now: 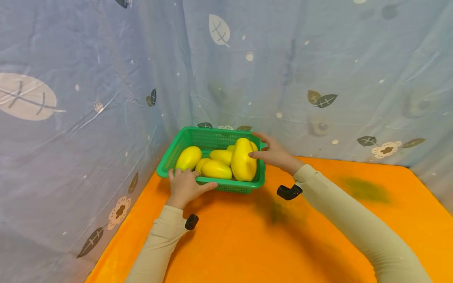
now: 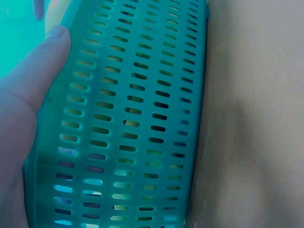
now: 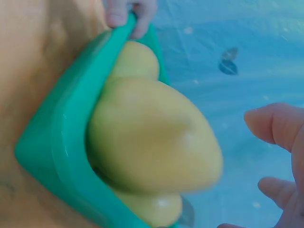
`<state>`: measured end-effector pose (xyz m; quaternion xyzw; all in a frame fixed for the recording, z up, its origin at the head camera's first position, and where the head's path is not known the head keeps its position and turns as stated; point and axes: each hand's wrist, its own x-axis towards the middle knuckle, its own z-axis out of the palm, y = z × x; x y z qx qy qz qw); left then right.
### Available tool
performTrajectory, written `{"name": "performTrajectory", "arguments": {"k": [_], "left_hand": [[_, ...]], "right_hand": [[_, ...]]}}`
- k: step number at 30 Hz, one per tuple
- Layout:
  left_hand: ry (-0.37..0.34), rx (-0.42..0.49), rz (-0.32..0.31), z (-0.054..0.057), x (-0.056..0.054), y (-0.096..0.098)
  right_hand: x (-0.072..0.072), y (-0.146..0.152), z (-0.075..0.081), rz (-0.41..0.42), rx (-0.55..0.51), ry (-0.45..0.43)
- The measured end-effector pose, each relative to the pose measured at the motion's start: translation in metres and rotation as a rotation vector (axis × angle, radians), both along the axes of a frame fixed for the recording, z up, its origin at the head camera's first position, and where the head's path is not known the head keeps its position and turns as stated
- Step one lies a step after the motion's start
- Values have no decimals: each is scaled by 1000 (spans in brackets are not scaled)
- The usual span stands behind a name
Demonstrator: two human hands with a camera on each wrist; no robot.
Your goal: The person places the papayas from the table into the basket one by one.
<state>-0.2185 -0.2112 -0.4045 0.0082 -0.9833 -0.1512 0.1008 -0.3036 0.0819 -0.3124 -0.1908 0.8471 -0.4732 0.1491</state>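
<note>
A green plastic basket [image 1: 226, 182] with slotted walls holds several yellow mangoes [image 1: 216, 169]. My left hand [image 1: 185, 188] grips its near rim toward the left, fingers over the edge and the thumb [image 2: 35, 71] along the outside. At the right end a large mango [image 1: 243, 161] leans up on others and rises above the rim. My right hand [image 1: 274, 153] is beside this mango, above the basket's right end. In the right wrist view its fingers [image 3: 278, 123] are spread, with a gap between them and the mango.
The basket stands on an orange cloth [image 1: 226, 236] in the corner of the table. A blue-grey curtain [image 1: 269, 70] with leaf prints hangs close behind it and along the left. Dark wrist cameras [image 1: 289, 192] sit on both sleeves.
</note>
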Motion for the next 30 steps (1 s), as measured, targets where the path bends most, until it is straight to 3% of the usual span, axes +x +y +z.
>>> {"name": "performTrajectory", "arguments": {"k": [8,14,22,30], "left_hand": [[-2,26,-8,3,3,0],[-7,32,-8,2,4,0],[3,14,-9,1,2,1],[-36,14,-23,2,3,4]], "right_hand": [[6,63,16,-164,2,37],[13,118,11,-263,58,55],[35,170,-28,-348,88,4],[60,187,-66,-392,162,12]]}}
